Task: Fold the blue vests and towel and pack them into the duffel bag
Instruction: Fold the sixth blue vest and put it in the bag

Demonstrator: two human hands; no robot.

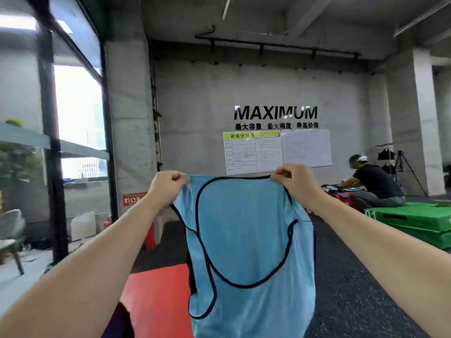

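A light blue vest (pixel 251 240) with dark trim hangs in the air in front of me, held up by its two shoulder straps. My left hand (pixel 168 186) pinches the left strap and my right hand (pixel 295 181) pinches the right strap, both at chest height with arms stretched forward. The vest's lower part drops out of the bottom of the view. No towel and no duffel bag can be made out.
A red mat (pixel 156 296) lies on the dark floor below the vest. Green padded boxes (pixel 412 220) stand at the right, with a person (pixel 373 184) kneeling behind them. A concrete pillar (pixel 129 118) and windows are at the left.
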